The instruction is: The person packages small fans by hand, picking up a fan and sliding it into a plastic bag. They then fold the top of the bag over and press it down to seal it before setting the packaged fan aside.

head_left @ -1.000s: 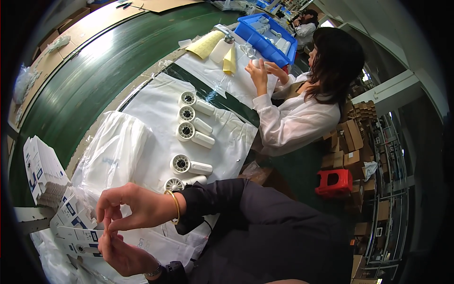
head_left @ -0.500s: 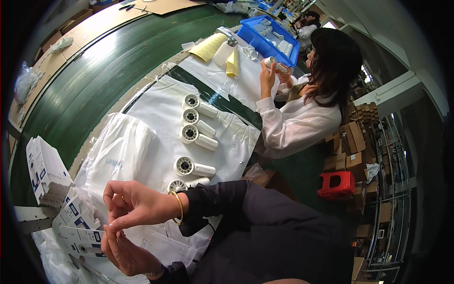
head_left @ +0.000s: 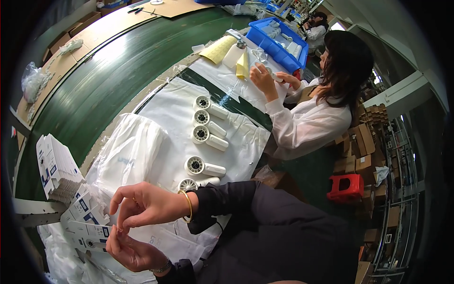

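At the near left, the left hand (head_left: 130, 250) grips a flat white carton (head_left: 90, 232) while the right hand (head_left: 146, 204) pinches its edge with curled fingers.

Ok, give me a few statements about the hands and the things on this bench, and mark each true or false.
1. Both hands, left hand and right hand, meet at a flat white printed carton. True.
2. The right wrist wears a gold bangle. True.
3. The white round-headed handheld devices lie on bare green belt. False: they lie on a white plastic sheet.
4. The plastic stool is blue. False: it is red.
5. A stack of flat white cartons stands at the left. True.
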### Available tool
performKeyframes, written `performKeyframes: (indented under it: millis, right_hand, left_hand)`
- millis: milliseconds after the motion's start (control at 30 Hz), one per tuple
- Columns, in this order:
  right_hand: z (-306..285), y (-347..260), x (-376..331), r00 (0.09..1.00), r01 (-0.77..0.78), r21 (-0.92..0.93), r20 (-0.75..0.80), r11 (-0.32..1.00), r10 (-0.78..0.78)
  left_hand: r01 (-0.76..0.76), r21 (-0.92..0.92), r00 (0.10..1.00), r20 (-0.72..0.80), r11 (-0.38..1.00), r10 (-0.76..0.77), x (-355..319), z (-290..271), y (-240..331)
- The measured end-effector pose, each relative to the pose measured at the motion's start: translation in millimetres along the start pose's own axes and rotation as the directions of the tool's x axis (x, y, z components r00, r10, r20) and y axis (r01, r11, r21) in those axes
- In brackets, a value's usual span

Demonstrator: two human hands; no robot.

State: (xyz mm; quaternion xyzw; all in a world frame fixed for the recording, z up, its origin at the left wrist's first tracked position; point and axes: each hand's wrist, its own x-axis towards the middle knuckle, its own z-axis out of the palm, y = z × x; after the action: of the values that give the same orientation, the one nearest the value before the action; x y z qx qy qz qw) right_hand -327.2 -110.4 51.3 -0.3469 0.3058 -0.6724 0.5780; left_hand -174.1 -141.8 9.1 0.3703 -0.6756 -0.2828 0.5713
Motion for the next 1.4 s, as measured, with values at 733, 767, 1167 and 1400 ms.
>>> performKeyframes:
  millis: [733,767,1167,1400]
  right_hand:
    - [-11.3,-6.2,-3.3,0.984,-0.178,-0.081,0.006,0.981,0.179]
    - [-8.8,-12.7,-4.4,0.975,-0.222,-0.07,-0.048,0.973,0.219]
    - [2.7,-19.8,-34.7,0.969,-0.171,-0.017,-0.184,0.985,0.165]
    - [36.4,-26.0,-70.4,0.956,-0.03,-0.463,-0.271,0.886,-0.109]
  left_hand:
    - [-0.14,-0.174,0.982,0.098,0.975,0.159,12.2,-3.1,9.8]
    - [-0.153,-0.217,0.974,0.131,0.964,0.185,13.7,-3.0,8.5]
    - [-0.18,-0.372,0.952,0.165,0.911,0.256,5.4,-13.8,20.1]
    - [-0.126,-0.283,0.97,0.164,0.951,0.177,7.1,-8.1,18.1]
